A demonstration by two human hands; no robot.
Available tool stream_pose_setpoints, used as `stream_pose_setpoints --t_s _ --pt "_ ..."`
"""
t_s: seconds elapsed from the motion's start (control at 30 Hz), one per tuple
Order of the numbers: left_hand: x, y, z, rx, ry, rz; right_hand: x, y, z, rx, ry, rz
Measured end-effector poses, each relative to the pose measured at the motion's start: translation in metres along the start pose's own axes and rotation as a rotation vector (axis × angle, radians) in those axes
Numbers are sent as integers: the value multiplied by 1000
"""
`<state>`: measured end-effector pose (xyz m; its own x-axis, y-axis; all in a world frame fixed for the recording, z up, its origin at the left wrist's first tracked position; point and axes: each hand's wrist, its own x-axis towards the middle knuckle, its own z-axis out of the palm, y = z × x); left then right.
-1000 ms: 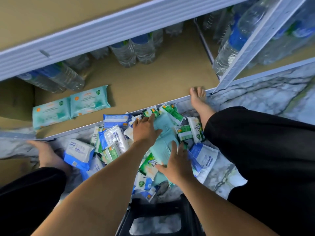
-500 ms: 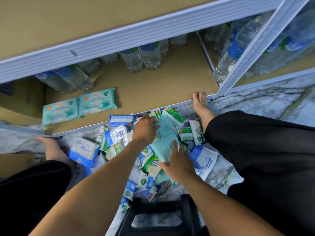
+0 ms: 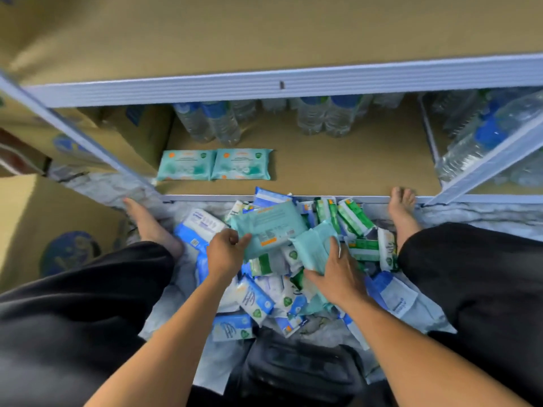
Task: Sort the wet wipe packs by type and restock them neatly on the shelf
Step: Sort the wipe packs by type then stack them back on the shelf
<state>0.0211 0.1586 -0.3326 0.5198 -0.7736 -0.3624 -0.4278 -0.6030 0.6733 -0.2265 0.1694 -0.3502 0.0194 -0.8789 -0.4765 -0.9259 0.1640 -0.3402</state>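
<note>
Shelf (image 3: 338,171) ahead carries two teal packs (image 3: 214,165) near its front-left corner, long sides across; the left hand (image 3: 224,254), nearer them, pinches a pack (image 3: 270,227), the right hand (image 3: 338,274) grips another pack (image 3: 316,248) over the pile (image 3: 255,301).

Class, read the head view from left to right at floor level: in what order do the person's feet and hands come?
Order: left foot → left hand, holding a teal pack → right hand, holding a second teal pack → right foot.
</note>
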Motion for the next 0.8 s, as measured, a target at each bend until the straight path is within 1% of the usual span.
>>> stream_pose_setpoints --t_s 0.1,0.13,0.17,0.2,0.27,0.3,0.33,0.4,0.43,0.47,0.5,0.53,0.6,0.67,0.73,0.8 --pt "6 -32 -3 -153 -159 -210 4 -13 3 3 -20 25" --pt "5 -40 -1 -177 -185 -249 5 -17 5 24 -29 30" --pt "4 -44 1 -156 -183 -250 7 -21 7 42 -39 30" --pt "2 -44 2 -83 -153 -214 9 -25 8 50 -48 25" --pt "-3 -36 4 90 -37 -97 13 -31 11 38 -54 14" --pt "-4 -32 4 119 3 -30 15 -33 13 24 -47 16" --pt "-2 -29 5 133 14 74 17 -35 14 6 -32 23" --pt "8 -24 9 188 -72 294 20 -37 15 -35 13 38" --pt "13 -22 12 228 -138 377 22 -38 15 -52 25 40" --pt "15 -20 15 261 -206 418 25 -38 14 -63 25 40" --pt "16 -18 17 280 -256 416 28 -38 14 -69 15 40" --pt "15 -16 19 280 -271 394 31 -38 13 -69 2 40" --pt "15 -13 25 260 -223 344 35 -38 12 -54 -20 42" --pt "17 -12 30 298 -160 309 36 -39 9 -18 -24 49" --pt "21 -7 32 356 -113 276 36 -43 5 78 2 58" --pt "23 -2 33 396 -97 282 36 -50 0 197 45 57"
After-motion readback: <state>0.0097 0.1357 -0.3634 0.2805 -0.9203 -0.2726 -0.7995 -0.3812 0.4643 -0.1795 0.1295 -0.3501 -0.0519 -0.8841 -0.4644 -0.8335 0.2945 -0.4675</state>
